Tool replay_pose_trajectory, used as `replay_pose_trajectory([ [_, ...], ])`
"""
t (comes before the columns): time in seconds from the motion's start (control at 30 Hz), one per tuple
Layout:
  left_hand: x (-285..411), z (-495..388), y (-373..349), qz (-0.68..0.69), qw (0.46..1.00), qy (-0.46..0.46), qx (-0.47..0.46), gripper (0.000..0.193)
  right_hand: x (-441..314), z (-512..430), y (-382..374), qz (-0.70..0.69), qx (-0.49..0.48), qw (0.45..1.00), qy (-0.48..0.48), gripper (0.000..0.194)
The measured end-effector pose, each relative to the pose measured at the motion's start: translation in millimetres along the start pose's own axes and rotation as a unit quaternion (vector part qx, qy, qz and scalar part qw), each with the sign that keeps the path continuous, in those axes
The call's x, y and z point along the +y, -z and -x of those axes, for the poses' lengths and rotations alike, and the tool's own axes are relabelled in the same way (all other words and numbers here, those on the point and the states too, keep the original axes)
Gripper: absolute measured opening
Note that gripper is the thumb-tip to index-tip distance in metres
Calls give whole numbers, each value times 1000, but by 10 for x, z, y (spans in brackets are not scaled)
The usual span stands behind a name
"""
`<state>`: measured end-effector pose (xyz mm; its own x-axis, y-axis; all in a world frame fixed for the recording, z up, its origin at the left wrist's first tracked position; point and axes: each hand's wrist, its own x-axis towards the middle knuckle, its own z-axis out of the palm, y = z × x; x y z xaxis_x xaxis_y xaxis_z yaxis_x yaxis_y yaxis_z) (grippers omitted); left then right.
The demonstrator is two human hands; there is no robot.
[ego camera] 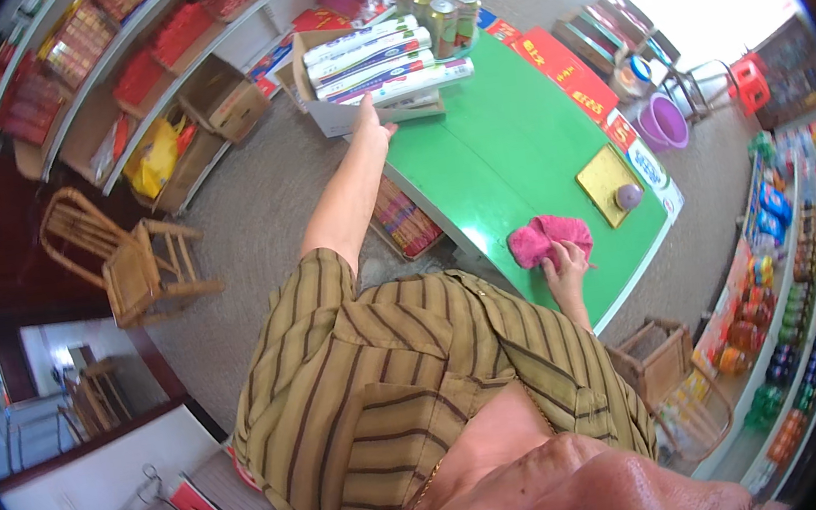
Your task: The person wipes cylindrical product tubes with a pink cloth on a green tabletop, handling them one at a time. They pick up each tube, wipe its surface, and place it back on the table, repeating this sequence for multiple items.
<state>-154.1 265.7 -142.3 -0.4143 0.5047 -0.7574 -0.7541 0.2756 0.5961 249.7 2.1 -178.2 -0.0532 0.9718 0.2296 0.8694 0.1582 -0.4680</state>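
My left hand point(369, 122) reaches to the far end of a green-topped counter point(486, 148). It grips the near wall of an open cardboard box point(336, 117), fingers over the rim and thumb outside. Several plastic-wrapped white rolls point(371, 66) lie in this box, one sticking out past its right side. Close to the counter's near end, my right hand point(567, 263) holds a bunched pink cloth point(551, 235) against the green surface. Some of the fingertips are hidden in its folds.
Several drink cans point(443, 20) stand beside the box. A yellow tray point(607, 183) with a round purplish object point(628, 196) lies near the counter's far edge. Around are a bamboo chair point(130, 264), another chair point(654, 363), a purple bucket point(662, 122) and stocked shelves point(795, 271).
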Motion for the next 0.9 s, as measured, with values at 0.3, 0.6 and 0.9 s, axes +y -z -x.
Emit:
replay_pose_trajectory([
  [0.3,151,-47,435,-63,991,-56,-107,43,-673,794,-94,-39,126,962,-241,28],
  [0.6,765,29,1597,-241,918,8,-314,47,-1522,72,-557,-90,153,972,-152,27],
  [0.9,819,-208,676,-447,808,35,-381,32,-1552,-642,-762,-244,185,936,-172,53],
])
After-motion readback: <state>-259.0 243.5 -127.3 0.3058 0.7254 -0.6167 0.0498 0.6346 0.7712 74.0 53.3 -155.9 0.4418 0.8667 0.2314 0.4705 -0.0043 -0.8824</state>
